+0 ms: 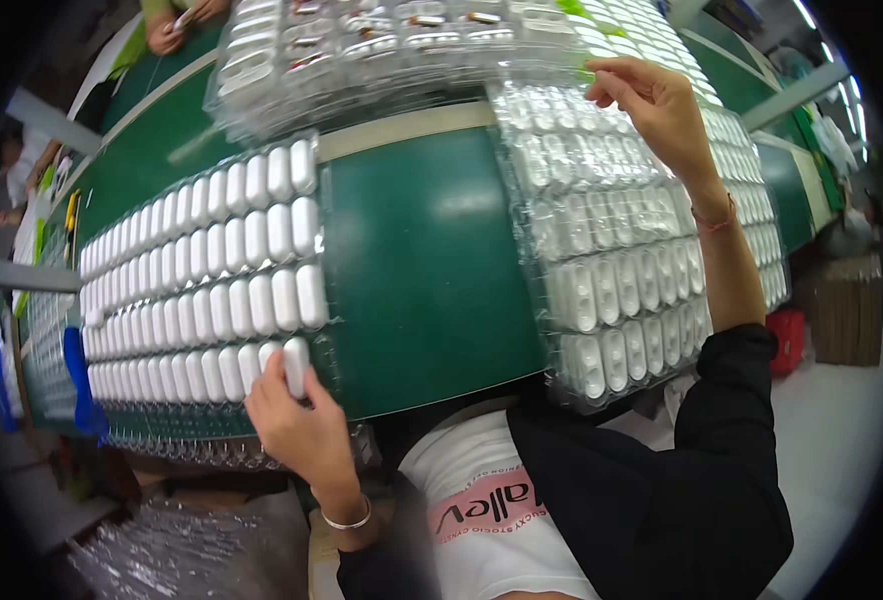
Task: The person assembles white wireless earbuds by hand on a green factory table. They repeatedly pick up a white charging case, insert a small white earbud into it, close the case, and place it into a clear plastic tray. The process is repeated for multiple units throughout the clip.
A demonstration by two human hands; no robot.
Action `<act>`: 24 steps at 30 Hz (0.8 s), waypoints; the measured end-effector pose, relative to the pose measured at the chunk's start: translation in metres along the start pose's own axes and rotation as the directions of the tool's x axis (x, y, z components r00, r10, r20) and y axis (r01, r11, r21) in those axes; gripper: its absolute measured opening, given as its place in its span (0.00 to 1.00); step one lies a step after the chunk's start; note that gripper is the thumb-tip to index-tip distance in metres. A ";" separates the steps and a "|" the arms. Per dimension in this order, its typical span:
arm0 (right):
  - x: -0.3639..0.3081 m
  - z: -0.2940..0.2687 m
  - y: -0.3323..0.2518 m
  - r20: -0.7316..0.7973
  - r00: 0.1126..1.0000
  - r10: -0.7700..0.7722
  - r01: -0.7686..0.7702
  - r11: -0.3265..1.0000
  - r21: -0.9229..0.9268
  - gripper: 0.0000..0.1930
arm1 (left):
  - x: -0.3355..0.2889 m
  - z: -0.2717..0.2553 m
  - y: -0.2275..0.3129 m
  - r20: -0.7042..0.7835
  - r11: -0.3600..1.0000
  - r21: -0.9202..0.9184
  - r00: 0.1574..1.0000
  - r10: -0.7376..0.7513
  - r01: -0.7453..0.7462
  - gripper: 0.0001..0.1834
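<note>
At the near right corner of a clear tray (329, 335) filled with rows of white oblong plastic cases, my left hand (301, 425) grips one white case (296, 366) between thumb and fingers. The case stands at the end of the nearest row. My right hand (661, 105) reaches far over the clear trays on the right, fingers bent and their tips apart. Nothing shows between them. It hovers near the edge of a stacked clear tray (551, 62) and a bright green piece. Below that arm, a clear tray (591, 400) holds rows of white or clear oblong parts.
A green table (431, 270) lies between the trays. Stacked trays (291, 95) with small shiny metallic parts stand at the back. Another person's hands (166, 35) work at the far left. A blue piece (81, 380), a red box (786, 340) and plastic wrap (191, 550) are around.
</note>
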State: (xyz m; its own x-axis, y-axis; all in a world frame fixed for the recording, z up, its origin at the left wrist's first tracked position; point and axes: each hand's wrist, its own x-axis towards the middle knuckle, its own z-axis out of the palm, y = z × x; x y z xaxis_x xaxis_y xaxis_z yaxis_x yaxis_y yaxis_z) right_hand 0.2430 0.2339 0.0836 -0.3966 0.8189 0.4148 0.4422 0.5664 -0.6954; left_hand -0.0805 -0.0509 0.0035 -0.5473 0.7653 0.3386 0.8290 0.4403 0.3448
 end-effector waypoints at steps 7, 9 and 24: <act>-0.036 -0.050 0.061 -0.159 0.972 0.175 -0.234 0.816 -0.529 0.09 | -0.014 0.003 0.058 -0.119 0.875 -0.388 0.957 0.264 -0.290 0.21; -0.035 -0.051 0.075 -0.177 0.969 0.171 -0.245 0.711 -0.659 0.09 | -0.026 0.016 0.076 -0.033 0.770 -0.553 0.932 0.362 -0.319 0.22; -0.044 -0.073 0.066 -0.036 0.922 0.387 -0.287 0.614 -0.735 0.13 | -0.048 0.030 0.096 0.147 0.661 -0.726 0.897 0.417 -0.189 0.21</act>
State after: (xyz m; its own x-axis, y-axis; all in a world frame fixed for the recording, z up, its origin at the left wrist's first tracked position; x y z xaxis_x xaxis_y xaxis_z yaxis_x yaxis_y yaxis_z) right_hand 0.3483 0.2419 0.0616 -0.1653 0.9770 0.1348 0.9767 0.1811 -0.1148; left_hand 0.0286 -0.0316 -0.0063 -0.1281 0.9389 0.3194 0.5678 -0.1946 0.7999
